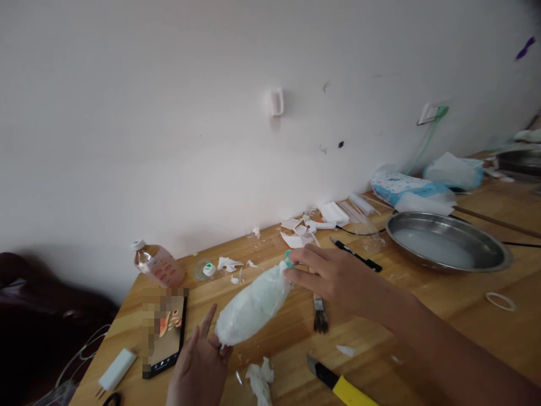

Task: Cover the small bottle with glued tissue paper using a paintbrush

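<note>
A bottle-shaped object wrapped in damp white paper (253, 307) is held tilted above the wooden table, its narrow green-tipped end up at the right. My right hand (327, 276) pinches that narrow end between thumb and fingers. Low at the left, my left hand (203, 361) grips the rounded lower end, with one finger stretched out. Beneath my right hand lies a brush (320, 316) with dark bristles, its handle partly covered. Crumpled wet tissue (260, 380) sits just right of my left hand, and a yellow and black utility knife (338, 383) is closer to the front edge.
A metal pan (448, 242) of cloudy liquid stands at right, before tissue packs (412, 189). A black pen (355, 254) lies beside paper scraps (296, 234). At left are a pink-labelled bottle (160, 265), a phone (167, 338) and a white charger (117, 369). The wall borders the table's back.
</note>
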A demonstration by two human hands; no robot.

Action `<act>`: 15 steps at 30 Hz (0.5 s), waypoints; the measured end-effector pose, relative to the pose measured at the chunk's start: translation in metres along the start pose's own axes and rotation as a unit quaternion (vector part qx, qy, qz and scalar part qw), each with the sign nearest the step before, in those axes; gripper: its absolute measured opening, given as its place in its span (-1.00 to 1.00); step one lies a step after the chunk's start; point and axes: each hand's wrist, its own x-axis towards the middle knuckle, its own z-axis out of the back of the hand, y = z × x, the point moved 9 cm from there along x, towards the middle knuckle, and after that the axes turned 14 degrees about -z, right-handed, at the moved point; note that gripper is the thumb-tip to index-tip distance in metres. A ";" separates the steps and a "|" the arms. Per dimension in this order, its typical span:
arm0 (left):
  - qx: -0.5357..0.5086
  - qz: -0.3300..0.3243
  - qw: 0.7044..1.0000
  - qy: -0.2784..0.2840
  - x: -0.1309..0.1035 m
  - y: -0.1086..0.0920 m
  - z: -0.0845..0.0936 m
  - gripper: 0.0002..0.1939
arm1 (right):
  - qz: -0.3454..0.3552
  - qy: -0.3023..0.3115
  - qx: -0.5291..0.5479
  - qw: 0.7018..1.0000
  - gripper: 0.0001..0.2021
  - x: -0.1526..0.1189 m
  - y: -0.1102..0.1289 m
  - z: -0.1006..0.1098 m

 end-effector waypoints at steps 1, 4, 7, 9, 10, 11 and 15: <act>0.036 -0.018 0.999 0.006 0.002 -0.003 0.001 -0.35 | -0.001 -0.001 0.002 1.000 -0.80 0.000 0.000 0.000; 0.139 -0.074 0.987 0.020 0.009 -0.015 0.004 -0.34 | -0.001 0.014 0.006 1.000 -0.80 0.000 0.001 -0.003; 0.178 -0.100 0.978 0.034 0.012 -0.021 0.006 -0.35 | -0.001 0.029 0.004 1.000 -0.79 -0.002 0.001 -0.007; 0.187 -0.103 0.976 0.036 0.012 -0.022 0.006 -0.36 | -0.002 0.032 0.001 0.999 -0.78 -0.003 0.000 -0.009; 0.191 -0.100 0.976 0.035 0.011 -0.021 0.006 -0.36 | -0.004 0.033 -0.001 0.999 -0.78 -0.003 0.000 -0.010; 0.193 -0.097 0.976 0.036 0.011 -0.021 0.006 -0.36 | -0.003 0.035 -0.003 0.999 -0.77 -0.003 0.000 -0.010; 0.198 -0.107 0.974 0.042 0.010 -0.023 0.005 -0.36 | -0.007 0.040 -0.001 0.999 -0.79 -0.003 0.000 -0.011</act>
